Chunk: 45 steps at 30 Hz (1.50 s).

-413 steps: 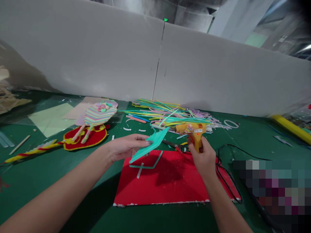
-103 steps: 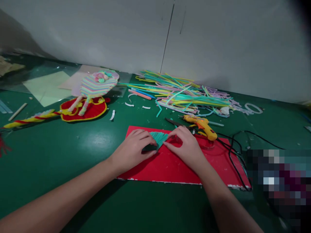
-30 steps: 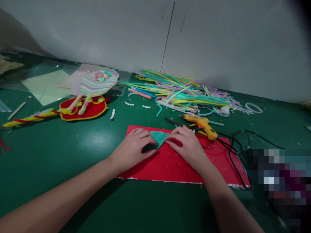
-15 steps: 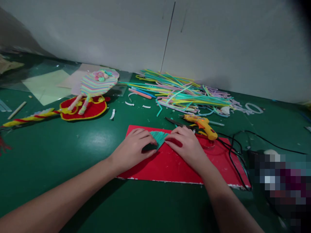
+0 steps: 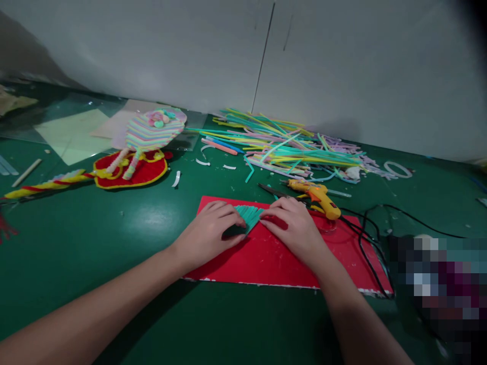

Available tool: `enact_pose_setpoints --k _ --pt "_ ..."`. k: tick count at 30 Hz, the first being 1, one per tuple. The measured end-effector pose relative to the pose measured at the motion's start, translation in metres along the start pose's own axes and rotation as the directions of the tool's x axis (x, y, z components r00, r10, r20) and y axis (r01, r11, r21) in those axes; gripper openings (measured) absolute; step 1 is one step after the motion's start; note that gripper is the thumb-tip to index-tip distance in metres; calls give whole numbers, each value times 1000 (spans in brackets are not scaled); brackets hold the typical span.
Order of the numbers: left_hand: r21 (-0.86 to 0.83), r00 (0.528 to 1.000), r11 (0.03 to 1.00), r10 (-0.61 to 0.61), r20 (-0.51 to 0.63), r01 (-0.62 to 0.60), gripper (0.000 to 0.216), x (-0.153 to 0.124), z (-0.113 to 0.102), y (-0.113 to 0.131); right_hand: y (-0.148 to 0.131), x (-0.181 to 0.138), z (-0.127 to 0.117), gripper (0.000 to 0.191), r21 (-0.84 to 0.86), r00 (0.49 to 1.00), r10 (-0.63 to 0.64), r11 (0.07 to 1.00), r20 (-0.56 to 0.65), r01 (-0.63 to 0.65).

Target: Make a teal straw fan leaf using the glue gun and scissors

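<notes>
A teal panel of glued straws (image 5: 250,215) lies flat on a red board (image 5: 274,266) on the green table. My left hand (image 5: 211,230) covers the panel's left part, fingers curved and pressed down on it. My right hand (image 5: 294,230) presses its fingertips against the panel's right edge. Only the middle strip of the panel shows between the two hands.
A yellow glue gun (image 5: 317,195) lies at the board's far right corner, its black cable (image 5: 365,228) looping to the right. Dark scissors (image 5: 274,192) sit beside it. A heap of coloured straws (image 5: 281,147) lies by the wall. A striped straw craft on a red base (image 5: 140,152) stands left.
Since 13.8 s ago the glue gun was put down and the panel laid on the board. In the last second my right hand's fingers shifted slightly; otherwise nothing moved.
</notes>
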<state>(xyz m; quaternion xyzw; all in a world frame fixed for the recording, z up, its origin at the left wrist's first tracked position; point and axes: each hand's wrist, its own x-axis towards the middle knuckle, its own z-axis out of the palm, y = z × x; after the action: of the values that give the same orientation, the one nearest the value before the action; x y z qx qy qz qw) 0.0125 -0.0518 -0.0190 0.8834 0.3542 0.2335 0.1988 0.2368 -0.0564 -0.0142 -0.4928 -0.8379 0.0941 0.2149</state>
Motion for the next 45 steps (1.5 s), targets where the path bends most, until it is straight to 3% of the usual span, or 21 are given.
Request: enact_pose_setpoints --k 9,13,17,21,25,29,31,36,38,41,45 --pt "2 1000 1000 4 -2 -4 9 -1 0 -1 -1 1 -1 14 -17 1000 -1 1000 17 1" --pt "-6 1000 1000 -1 8 1 8 0 -1 -1 5 0 -3 14 -4 999 16 1000 -28 -16" --pt "-23 999 999 -27 -25 26 11 -2 -4 1 13 -1 -11 15 66 980 66 996 -190 -54" --pt "-54 992 998 -34 -119 28 11 -5 -7 2 22 -3 -33 14 93 904 184 983 -387 -161" --pt "-34 970 999 -18 -243 10 10 -6 -9 -1 56 -5 -70 16 -5 851 263 955 -455 -298" --pt "-13 964 1000 -14 -264 11 10 -6 -10 -3 125 -3 -105 20 -179 850 398 861 -346 -476" --pt "-6 966 1000 -10 -258 8 10 -7 -10 -4 158 0 -112 28 -238 798 519 770 -308 -592" --pt "-9 969 1000 -4 -247 1 9 -7 -10 -6 207 7 -104 27 -260 618 690 562 -378 -786" --pt "-15 971 1000 -8 -239 5 9 -6 -11 -7 215 10 -96 22 -257 580 717 520 -387 -815" --pt "-22 971 1000 -8 -239 3 9 -6 -11 -8 221 13 -87 20 -253 571 722 511 -392 -821" --pt "-24 971 1000 1 -240 -7 8 -6 -11 -8 224 11 -81 13 -240 598 696 550 -398 -800"
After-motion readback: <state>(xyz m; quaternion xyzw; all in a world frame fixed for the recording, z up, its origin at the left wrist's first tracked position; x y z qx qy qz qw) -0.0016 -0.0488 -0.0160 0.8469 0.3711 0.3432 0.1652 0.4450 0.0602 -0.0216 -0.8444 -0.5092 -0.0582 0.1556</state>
